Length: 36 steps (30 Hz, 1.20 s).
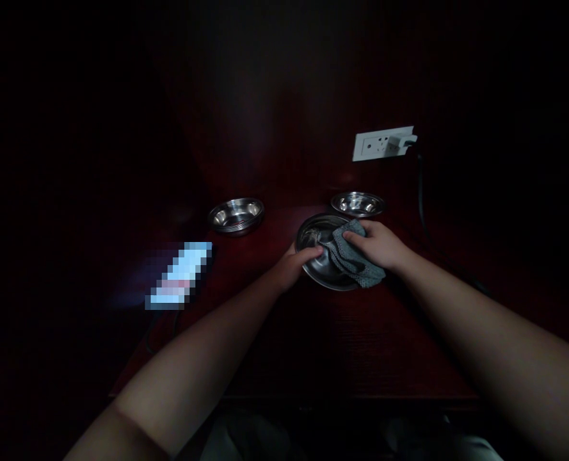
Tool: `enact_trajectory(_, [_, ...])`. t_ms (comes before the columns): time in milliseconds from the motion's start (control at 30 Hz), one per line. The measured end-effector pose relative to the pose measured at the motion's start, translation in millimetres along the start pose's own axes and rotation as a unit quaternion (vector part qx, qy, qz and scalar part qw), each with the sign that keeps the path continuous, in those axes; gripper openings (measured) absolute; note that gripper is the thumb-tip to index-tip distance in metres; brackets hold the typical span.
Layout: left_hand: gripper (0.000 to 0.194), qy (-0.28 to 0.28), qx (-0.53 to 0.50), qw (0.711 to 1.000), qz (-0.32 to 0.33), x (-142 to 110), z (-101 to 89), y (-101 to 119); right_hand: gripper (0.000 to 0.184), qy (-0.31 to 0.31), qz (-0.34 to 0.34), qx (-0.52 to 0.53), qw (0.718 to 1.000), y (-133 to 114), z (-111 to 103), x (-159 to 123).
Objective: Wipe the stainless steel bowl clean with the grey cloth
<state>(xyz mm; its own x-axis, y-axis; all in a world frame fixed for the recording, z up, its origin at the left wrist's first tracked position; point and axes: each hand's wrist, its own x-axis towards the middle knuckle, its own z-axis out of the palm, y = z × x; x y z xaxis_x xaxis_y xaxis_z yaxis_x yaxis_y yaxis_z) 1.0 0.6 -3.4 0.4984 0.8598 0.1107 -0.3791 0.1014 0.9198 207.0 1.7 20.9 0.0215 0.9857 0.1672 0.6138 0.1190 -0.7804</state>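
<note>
A steel bowl [313,232] is tilted toward me at the middle of a dark red wooden table [361,339]. My left hand [294,264] grips its left rim, thumb over the edge. My right hand [377,244] is closed on a grey cloth [349,259] that is pressed into the bowl and hangs over its lower right rim. The room is very dark.
Two more steel bowls rest on the table: one at the back left [236,214], one behind the held bowl [358,203]. A lit screen, blurred out [181,275], lies at the left. A white wall socket [383,143] with a plug and black cable [421,192] is at the back right.
</note>
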Motion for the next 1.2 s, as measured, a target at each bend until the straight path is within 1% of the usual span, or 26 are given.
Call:
enact_trajectory(133, [0.065, 0.006, 0.000, 1.000, -0.008, 0.0, -0.1, -0.3, 0.024, 0.002, 0.002, -0.002, 1.000, -2.1, -0.2, -1.3])
enact_trajectory(433, [0.064, 0.004, 0.003, 1.000, 0.002, -0.6, 2.6, 0.7, 0.022, 0.001, -0.005, -0.001, 1.000, -5.4, -1.1, -2.9])
enact_trajectory(600, [0.063, -0.008, -0.001, 1.000, 0.005, 0.0, 2.3, 0.7, 0.024, 0.005, 0.003, -0.010, 1.000, -4.3, -1.4, -2.7])
enact_trajectory(767, [0.064, 0.005, 0.004, 1.000, -0.006, -0.1, 1.8, 0.2, 0.024, 0.004, -0.004, -0.015, 1.000, -5.2, -1.8, -3.5])
enact_trajectory(933, [0.064, -0.008, 0.004, 1.000, 0.008, -0.6, 3.8, 2.0, 0.024, 0.002, -0.009, -0.009, 1.000, -4.7, -1.7, -3.3])
enact_trajectory(1200, [0.065, -0.005, 0.003, 1.000, -0.006, 0.2, 1.2, 0.9, 0.023, -0.001, -0.004, -0.015, 1.000, -5.5, -1.8, -3.3])
